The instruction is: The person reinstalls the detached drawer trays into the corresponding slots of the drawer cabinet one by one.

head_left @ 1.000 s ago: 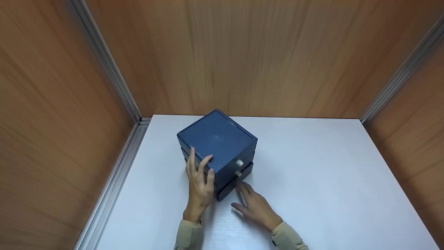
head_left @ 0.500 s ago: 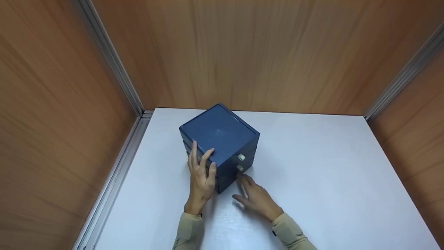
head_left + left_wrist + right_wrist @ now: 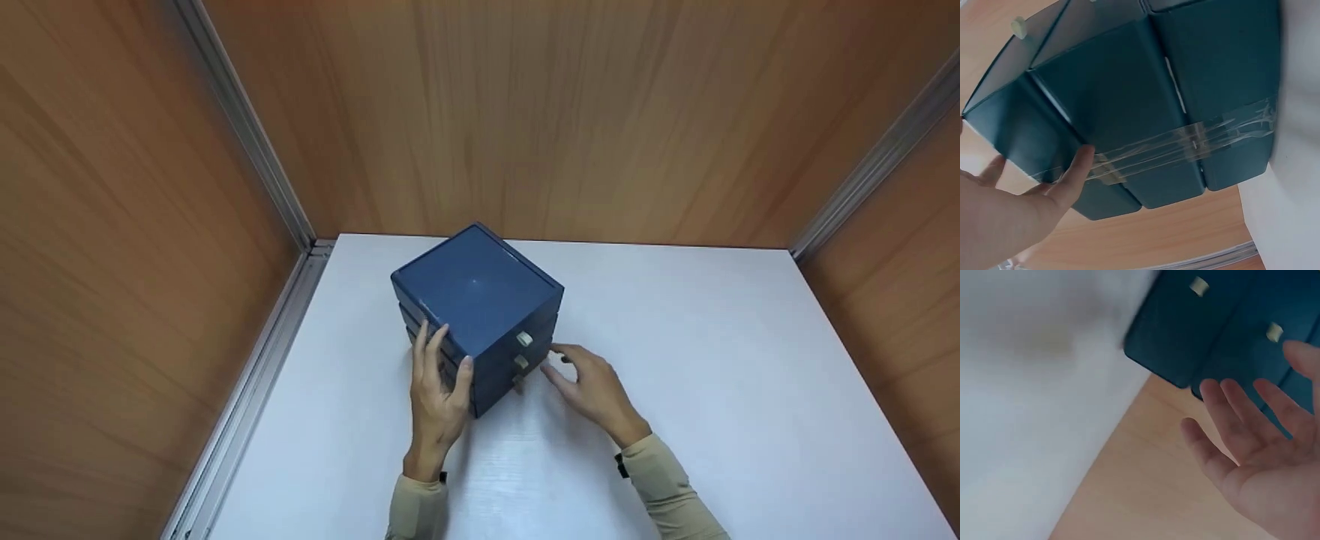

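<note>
A dark blue three-tier drawer box point(image 3: 477, 285) stands cornerwise on the white table, with small pale knobs point(image 3: 524, 339) on its front and every drawer pushed in. My left hand point(image 3: 436, 401) rests along its left side, fingers spread and fairly straight, fingertips near the top edge. In the left wrist view, clear tape point(image 3: 1157, 152) runs across the side of the tiers. My right hand point(image 3: 596, 386) is at the right front corner, fingers loosely bent and holding nothing. The right wrist view shows its palm facing the drawer fronts; whether its fingertips touch the box I cannot tell.
Wood-grain panels point(image 3: 525, 112) enclose the white table point(image 3: 712, 375) at the back and both sides. Metal rails point(image 3: 247, 127) run up the corners and along the table's left edge.
The bottom drawer, sticking out a second ago, has slid in flush. My right hand has moved from the drawer front to the right corner. My left fingers have slipped slightly lower.
</note>
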### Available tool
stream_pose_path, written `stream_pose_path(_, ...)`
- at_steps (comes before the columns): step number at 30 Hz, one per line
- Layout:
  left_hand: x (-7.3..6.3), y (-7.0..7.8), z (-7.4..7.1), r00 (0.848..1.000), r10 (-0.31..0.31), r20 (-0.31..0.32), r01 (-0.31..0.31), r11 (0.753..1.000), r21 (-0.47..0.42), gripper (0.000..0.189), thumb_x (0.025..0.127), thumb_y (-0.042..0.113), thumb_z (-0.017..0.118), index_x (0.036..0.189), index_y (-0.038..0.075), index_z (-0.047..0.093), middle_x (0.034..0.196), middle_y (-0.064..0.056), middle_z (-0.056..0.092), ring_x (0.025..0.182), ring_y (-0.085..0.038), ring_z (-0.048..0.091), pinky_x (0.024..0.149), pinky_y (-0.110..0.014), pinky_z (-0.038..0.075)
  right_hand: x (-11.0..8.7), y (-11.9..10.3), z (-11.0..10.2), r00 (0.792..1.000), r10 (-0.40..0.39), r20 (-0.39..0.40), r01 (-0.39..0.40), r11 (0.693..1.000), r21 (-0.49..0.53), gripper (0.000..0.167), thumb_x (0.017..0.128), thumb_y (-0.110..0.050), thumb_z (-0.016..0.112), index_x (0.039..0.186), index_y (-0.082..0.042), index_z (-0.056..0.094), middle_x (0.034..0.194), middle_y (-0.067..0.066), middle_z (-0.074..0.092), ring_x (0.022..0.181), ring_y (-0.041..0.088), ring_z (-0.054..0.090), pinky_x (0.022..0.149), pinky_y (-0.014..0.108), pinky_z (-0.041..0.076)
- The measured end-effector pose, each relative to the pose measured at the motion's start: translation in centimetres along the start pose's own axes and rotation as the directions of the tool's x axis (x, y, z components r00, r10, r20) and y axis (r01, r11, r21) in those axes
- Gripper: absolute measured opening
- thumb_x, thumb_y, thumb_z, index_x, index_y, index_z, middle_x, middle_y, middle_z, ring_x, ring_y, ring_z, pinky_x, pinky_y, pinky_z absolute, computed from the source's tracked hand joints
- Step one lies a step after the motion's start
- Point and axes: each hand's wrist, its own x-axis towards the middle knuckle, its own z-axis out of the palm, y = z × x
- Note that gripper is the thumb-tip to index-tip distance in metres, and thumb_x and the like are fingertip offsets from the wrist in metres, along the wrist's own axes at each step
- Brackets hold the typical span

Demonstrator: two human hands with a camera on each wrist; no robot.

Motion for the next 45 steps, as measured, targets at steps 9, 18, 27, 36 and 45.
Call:
stream_pose_path(9,-0.5,2.8,-0.6,0.967,-0.256,-0.001,0.256,0.966,0.048,0.072,0.104,0.04,0.068,0.165,0.017,0.038,0.176,-0.023,0.015,0.156,-0.052,0.031,0.111,-0.075,0.041,4.0,-0.7,-2.9,0.974,0.206,-0.092,-0.152,0.901,0.405,0.043,0.111,-0.028,0.058,0.147,-0.005,0.062,0.146,0.019,0.066,0.131,0.036,0.068,0.11,0.054,0.053)
stream_pose_path(18,0.0,3.2,0.2,0.922,-0.385,0.031,0.384,0.923,0.021,0.075,0.105,0.045,0.063,0.169,0.023,0.031,0.177,-0.026,0.008,0.151,-0.06,0.034,0.107,-0.079,0.041,7.9,-1.1,-3.9,0.952,0.28,0.127,-0.295,0.711,0.639,0.059,0.113,-0.041,0.05,0.16,-0.006,0.047,0.162,0.023,0.05,0.149,0.043,0.051,0.121,0.06,0.041)
stream_pose_path(27,-0.6,2.5,1.7,0.93,-0.368,0.019,0.368,0.927,-0.075,0.072,0.106,0.043,0.062,0.17,0.033,0.028,0.176,-0.016,0.025,0.16,-0.047,0.027,0.117,-0.078,0.03,8.6,-0.3,-3.5,0.926,0.26,0.273,-0.377,0.657,0.653,0.068,0.113,-0.05,0.044,0.162,-0.004,0.043,0.167,0.023,0.042,0.157,0.042,0.04,0.127,0.058,0.033)
stream_pose_path(36,-0.8,2.3,1.9,0.938,-0.344,0.05,0.348,0.931,-0.109,0.07,0.107,0.042,0.061,0.169,0.036,0.029,0.175,-0.013,0.03,0.16,-0.042,0.03,0.119,-0.075,0.031,7.1,0.4,-4.3,0.927,0.259,0.271,-0.375,0.673,0.637,0.066,0.112,-0.051,0.042,0.161,-0.006,0.044,0.165,0.025,0.044,0.155,0.045,0.041,0.124,0.064,0.034)
stream_pose_path(45,0.1,2.0,1.9,0.935,-0.314,0.166,0.345,0.915,-0.211,0.067,0.108,0.037,0.062,0.169,0.031,0.033,0.174,-0.013,0.034,0.159,-0.039,0.036,0.124,-0.063,0.034,4.9,1.7,-5.2,0.922,0.278,0.268,-0.386,0.677,0.627,0.07,0.113,-0.05,0.038,0.165,-0.002,0.036,0.169,0.029,0.035,0.156,0.048,0.036,0.122,0.066,0.035)
